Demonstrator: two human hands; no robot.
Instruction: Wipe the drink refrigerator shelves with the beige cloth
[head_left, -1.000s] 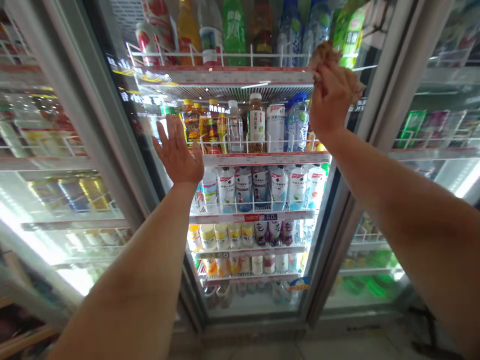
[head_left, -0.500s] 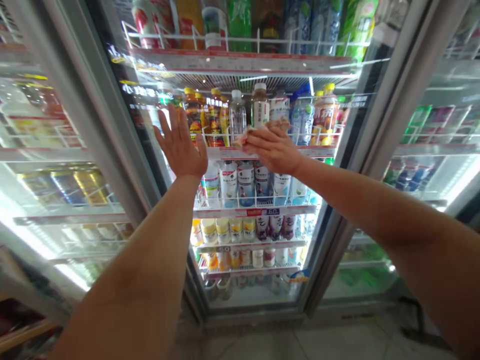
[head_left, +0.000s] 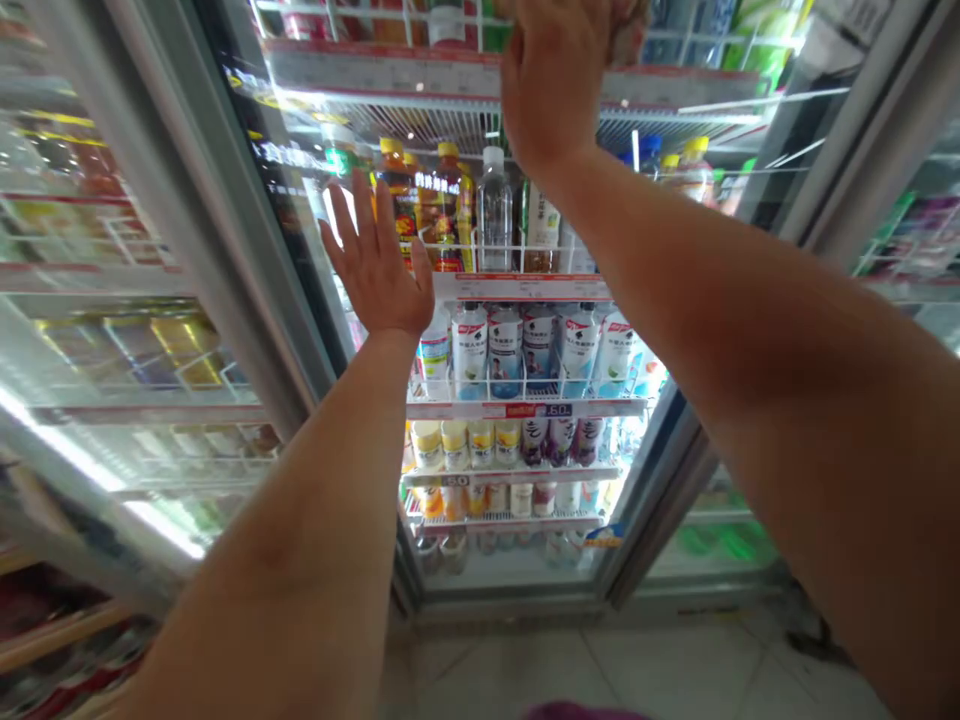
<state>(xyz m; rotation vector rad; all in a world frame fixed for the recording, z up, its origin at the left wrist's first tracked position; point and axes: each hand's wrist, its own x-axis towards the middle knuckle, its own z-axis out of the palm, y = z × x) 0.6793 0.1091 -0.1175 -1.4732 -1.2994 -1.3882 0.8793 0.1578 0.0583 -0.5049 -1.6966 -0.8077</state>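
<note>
Glass door (head_left: 510,574) under the left hand (head_left: 382,268), spread and empty; higher, the right hand (head_left: 556,85), partly out of view, grasps a cloth (head_left: 628,34); bottles (head_left: 495,210) behind

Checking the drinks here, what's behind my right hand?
Behind your right hand, an upper shelf edge shows on both sides, with a green bottle partly visible. Whatever's directly behind the hand is covered.

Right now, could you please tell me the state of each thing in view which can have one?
Door: shut.
Left hand: open, palm toward the door.
Right hand: raised, with the cloth; fingertips out of view.
Cloth: bunched, partly hidden.
Clear bottle: upright, capped.
Light: on.
</note>
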